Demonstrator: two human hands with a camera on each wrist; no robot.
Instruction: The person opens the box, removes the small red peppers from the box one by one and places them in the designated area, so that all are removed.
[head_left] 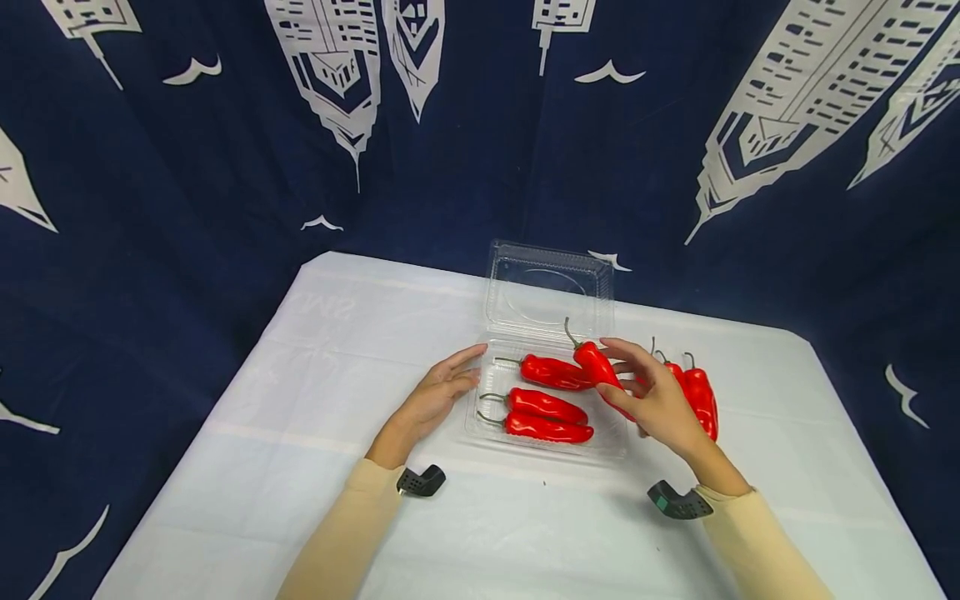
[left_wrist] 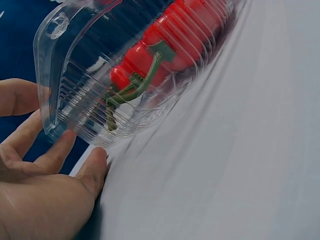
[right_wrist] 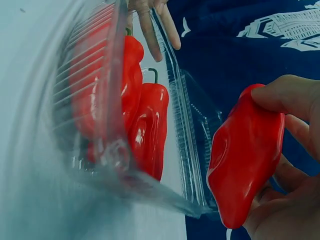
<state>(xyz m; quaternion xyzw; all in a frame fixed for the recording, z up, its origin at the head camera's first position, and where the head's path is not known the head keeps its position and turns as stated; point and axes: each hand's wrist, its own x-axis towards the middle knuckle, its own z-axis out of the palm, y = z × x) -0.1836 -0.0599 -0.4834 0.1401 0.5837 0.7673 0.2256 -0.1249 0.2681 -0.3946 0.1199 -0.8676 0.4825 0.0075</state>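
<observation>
A clear plastic clamshell container (head_left: pixel 611 442) lies on the table with its lid (head_left: pixel 551 292) folded back. Three red peppers with green stems lie sideways inside it, among them the front pepper (head_left: pixel 547 428). My right hand (head_left: pixel 663 412) pinches another red pepper (right_wrist: pixel 245 155) between thumb and fingers, over the container's right side, stem pointing up and away. At the container's left wall, my left hand (head_left: pixel 431 402) has its fingers extended, with fingertips (left_wrist: pixel 65 142) right at the plastic edge.
Several more red peppers (head_left: pixel 701 400) lie on the table to the right, partly hidden behind my right hand. White cloth covers the table (head_left: pixel 300 400). A dark blue curtain (head_left: pixel 465 183) with white building prints hangs beyond the far edge.
</observation>
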